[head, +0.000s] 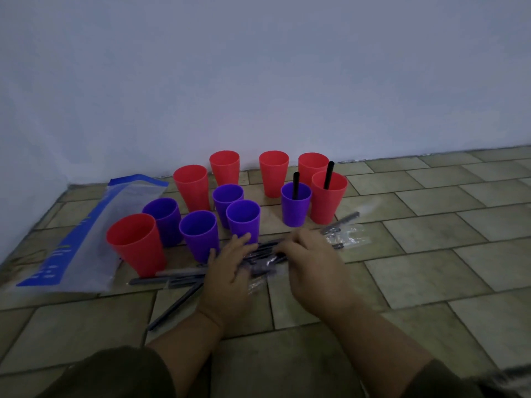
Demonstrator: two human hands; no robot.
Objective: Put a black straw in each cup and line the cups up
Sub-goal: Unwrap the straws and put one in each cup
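Several red and purple cups stand on the tiled floor near the wall. A purple cup point(296, 203) and a red cup point(328, 196) at the right each hold a black straw point(328, 175). The other cups, such as the front red cup point(135, 242) and a purple cup point(242, 219), look empty. A heap of wrapped black straws point(178, 278) lies in front of the cups. My left hand point(230, 271) rests on the heap with fingers spread. My right hand point(313, 262) is curled over straws at the heap's middle; its grip is hidden.
A clear plastic bag with blue print point(86, 231) lies flat at the left by the wall. Crumpled clear wrappers point(349, 237) lie right of the hands. The white wall point(258, 81) runs right behind the cups. Tiled floor point(431, 254) stretches to the right.
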